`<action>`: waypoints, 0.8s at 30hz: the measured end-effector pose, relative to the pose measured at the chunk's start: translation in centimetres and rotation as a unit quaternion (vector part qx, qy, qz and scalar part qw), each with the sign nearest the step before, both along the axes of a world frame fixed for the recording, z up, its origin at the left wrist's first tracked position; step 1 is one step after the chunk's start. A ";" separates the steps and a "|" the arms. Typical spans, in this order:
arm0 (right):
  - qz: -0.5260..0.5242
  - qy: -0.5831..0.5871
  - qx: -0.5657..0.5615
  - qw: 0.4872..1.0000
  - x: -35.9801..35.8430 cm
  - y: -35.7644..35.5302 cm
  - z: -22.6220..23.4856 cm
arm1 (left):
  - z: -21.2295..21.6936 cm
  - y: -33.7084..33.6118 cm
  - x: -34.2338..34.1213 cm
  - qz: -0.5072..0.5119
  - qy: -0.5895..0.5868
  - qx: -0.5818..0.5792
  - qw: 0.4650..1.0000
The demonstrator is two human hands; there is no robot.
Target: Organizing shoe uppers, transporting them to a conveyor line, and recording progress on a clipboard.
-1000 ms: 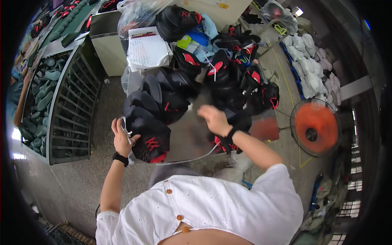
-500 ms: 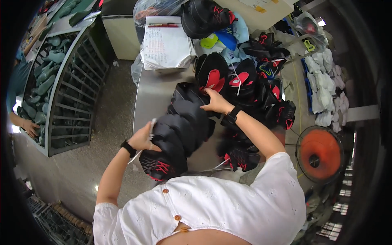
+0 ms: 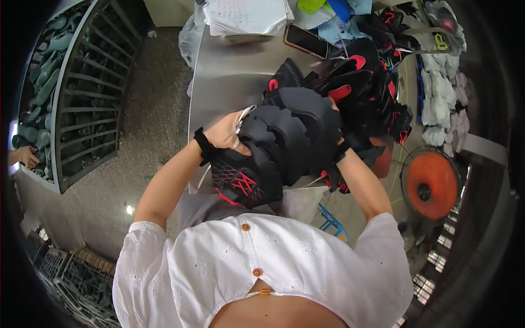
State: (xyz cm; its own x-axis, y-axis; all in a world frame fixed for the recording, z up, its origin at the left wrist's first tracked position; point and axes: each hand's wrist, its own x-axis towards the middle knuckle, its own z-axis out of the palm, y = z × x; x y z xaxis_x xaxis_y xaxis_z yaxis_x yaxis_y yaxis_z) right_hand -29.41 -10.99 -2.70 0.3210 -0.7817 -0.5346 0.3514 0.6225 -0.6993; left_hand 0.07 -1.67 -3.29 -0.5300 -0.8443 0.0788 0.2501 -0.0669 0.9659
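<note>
A row of nested black shoe uppers (image 3: 290, 136) with red lacing at the near end is between my hands, over the table's near edge. My left hand (image 3: 227, 133) is closed on its left side, thumb pressed on the black material. A thin white cord (image 3: 245, 116) runs through the same hand. My right hand (image 3: 334, 105) clasps the right side of the row, mostly hidden behind it. Beside it, on the right, lies a heap of more black uppers (image 3: 377, 98) with red tongues and linings.
On the metal table (image 3: 219, 65) are a paper stack (image 3: 246, 16) and a phone (image 3: 306, 41). An orange fan (image 3: 432, 183) stands right. A barred cart (image 3: 90, 109) of green shoe lasts stands left, with another person's hand (image 3: 27, 157) at it. White bundles (image 3: 440, 93) lie far right.
My right hand has moved from the far end, by a red-tongued upper, to the right side of the row. The left hand has shifted up along it. The view has moved, and the phone now shows.
</note>
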 end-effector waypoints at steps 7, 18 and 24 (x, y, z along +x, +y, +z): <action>-0.114 0.245 -0.270 0.924 9.9 5.0 8.2 | 9.3 -0.4 11.8 -0.028 -0.087 -0.229 0.969; 0.089 0.008 -0.451 0.888 40.7 5.9 11.5 | 17.1 13.0 36.3 0.141 -0.334 -0.318 0.876; 0.191 0.000 -0.388 0.902 47.4 0.5 12.6 | 14.7 9.2 41.4 0.205 -0.320 -0.291 0.878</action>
State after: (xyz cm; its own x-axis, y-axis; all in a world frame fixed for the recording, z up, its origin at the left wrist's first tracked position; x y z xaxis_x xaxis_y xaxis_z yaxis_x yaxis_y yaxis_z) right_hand 17.95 -10.53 9.91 0.6457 -0.7533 0.1251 0.2146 0.0217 -0.9765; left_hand 41.51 7.56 11.43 -0.2849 -0.8894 0.3575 -0.4680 0.4546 0.7579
